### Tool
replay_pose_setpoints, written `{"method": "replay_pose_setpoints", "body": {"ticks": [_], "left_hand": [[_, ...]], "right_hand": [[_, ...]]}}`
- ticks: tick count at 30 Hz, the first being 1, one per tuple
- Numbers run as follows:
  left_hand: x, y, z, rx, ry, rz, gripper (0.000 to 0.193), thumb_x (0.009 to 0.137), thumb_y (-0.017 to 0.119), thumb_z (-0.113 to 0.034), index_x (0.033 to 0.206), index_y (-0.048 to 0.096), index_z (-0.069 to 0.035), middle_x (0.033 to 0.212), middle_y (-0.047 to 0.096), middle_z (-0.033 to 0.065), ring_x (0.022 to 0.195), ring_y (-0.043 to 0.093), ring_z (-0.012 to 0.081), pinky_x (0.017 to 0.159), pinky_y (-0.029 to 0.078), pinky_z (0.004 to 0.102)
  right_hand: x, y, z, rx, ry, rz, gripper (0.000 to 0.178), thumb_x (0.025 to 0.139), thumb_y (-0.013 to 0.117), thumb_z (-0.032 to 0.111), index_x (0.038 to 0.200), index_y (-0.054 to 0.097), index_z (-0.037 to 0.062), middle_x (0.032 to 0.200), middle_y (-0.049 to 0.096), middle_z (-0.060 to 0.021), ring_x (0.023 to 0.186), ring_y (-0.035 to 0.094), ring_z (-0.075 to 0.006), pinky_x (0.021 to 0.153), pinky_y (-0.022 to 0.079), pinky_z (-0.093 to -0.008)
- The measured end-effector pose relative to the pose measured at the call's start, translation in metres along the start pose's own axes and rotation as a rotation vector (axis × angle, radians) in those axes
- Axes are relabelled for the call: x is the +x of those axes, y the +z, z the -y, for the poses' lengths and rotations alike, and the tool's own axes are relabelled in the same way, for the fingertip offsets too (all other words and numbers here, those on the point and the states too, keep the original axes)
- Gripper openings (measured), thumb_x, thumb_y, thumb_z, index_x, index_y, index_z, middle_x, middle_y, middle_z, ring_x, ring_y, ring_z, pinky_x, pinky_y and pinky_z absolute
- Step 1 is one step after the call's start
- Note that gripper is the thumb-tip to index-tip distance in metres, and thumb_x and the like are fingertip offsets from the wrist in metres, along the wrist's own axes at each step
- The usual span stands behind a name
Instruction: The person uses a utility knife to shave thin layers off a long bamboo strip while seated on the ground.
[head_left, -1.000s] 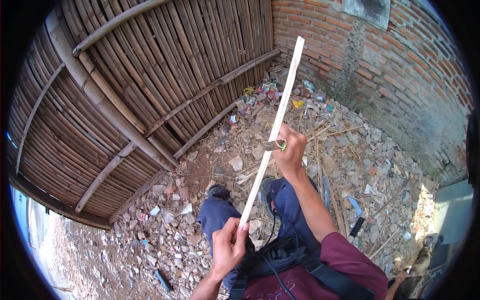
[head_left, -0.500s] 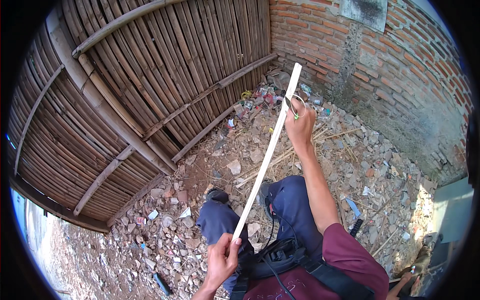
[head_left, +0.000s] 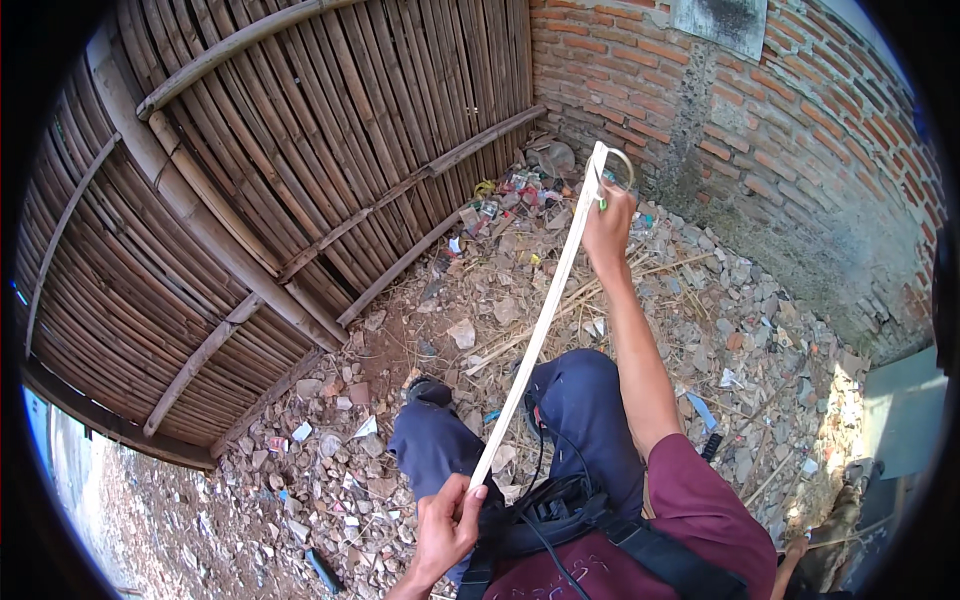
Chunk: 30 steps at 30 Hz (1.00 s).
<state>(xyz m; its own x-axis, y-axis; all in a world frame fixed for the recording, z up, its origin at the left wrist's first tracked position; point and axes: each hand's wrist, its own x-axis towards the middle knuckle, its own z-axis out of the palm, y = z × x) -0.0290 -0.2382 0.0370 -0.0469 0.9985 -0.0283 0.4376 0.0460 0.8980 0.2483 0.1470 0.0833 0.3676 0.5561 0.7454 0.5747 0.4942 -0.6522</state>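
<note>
A long pale bamboo strip [head_left: 540, 330] slants from above my lap toward the brick corner. My left hand [head_left: 448, 525] is closed on its near end, thumb laid along it. Close to the far end, my right hand [head_left: 608, 228] is closed round a small knife, its handle mostly hidden in my fist and its dark blade against the strip. A thin pale shaving [head_left: 627, 168] curls in a loop beside the strip's tip, just above my right fist. A small green bit [head_left: 602, 204] shows at that hand.
A bamboo-slat wall [head_left: 330, 140] stands on the left, a brick wall [head_left: 780, 150] on the right. Rubble ground [head_left: 390, 480] with litter and loose bamboo pieces lies around my bent legs [head_left: 580, 410]. Another person's hand [head_left: 792, 560] shows at lower right.
My right hand has slid farther up toward the strip's far end. The shaving now loops higher, near the tip. My left hand keeps its hold.
</note>
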Motion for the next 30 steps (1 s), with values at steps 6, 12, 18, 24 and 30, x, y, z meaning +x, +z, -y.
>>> {"method": "replay_pose_setpoints", "body": {"ticks": [6,12,18,24,30], "left_hand": [[-0.021,-0.027,0.016,0.063,-0.063,0.024,0.023,0.105,0.069,-0.015,0.087,0.066,0.0,0.057,0.054,-0.0007,0.052,0.045,0.0042,0.049,0.031,0.0278],[0.011,-0.043,0.05,-0.188,-0.174,-0.019,0.026,0.109,0.065,-0.017,0.087,0.062,-0.002,0.06,0.05,-0.005,0.053,0.041,0.0027,0.049,0.03,0.0266],[0.027,-0.051,0.043,-0.388,-0.252,0.114,0.028,0.112,0.06,-0.021,0.088,0.055,-0.006,0.064,0.047,-0.0087,0.054,0.04,0.0005,0.048,0.029,0.0227],[0.035,-0.035,0.054,-0.368,-0.208,0.126,0.031,0.112,0.061,-0.022,0.087,0.054,-0.007,0.064,0.046,-0.0092,0.053,0.038,-0.0001,0.047,0.027,0.0225],[0.037,-0.037,0.068,-0.075,-0.055,0.164,0.028,0.111,0.063,-0.02,0.088,0.054,-0.007,0.066,0.053,-0.0055,0.051,0.044,0.0016,0.046,0.031,0.0229]], "right_hand": [[0.049,-0.004,-0.138,-0.498,0.15,-0.011,0.032,0.098,0.06,0.029,0.089,0.079,0.0044,0.082,0.075,-0.0254,0.084,0.073,-0.0488,0.074,0.055,-0.0507],[-0.025,-0.048,-0.235,-0.424,0.499,0.905,0.026,0.095,0.057,0.019,0.099,0.079,0.0044,0.077,0.074,-0.0093,0.069,0.068,-0.0209,0.068,0.053,-0.0382],[-0.075,-0.073,-0.175,-0.007,0.632,0.738,0.031,0.101,0.064,0.029,0.118,0.074,0.0056,0.082,0.069,-0.0026,0.066,0.061,-0.0101,0.06,0.045,-0.0249],[-0.048,-0.086,-0.02,0.71,0.726,0.634,0.053,0.108,0.061,0.042,0.14,0.061,0.0002,0.084,0.066,-0.002,0.049,0.035,-0.0002,0.046,0.028,-0.0205],[-0.044,-0.063,0.05,0.905,0.629,0.645,0.044,0.108,0.064,0.042,0.128,0.073,0.0037,0.081,0.066,-0.0001,0.047,0.031,0.0015,0.044,0.022,-0.0197]]}}
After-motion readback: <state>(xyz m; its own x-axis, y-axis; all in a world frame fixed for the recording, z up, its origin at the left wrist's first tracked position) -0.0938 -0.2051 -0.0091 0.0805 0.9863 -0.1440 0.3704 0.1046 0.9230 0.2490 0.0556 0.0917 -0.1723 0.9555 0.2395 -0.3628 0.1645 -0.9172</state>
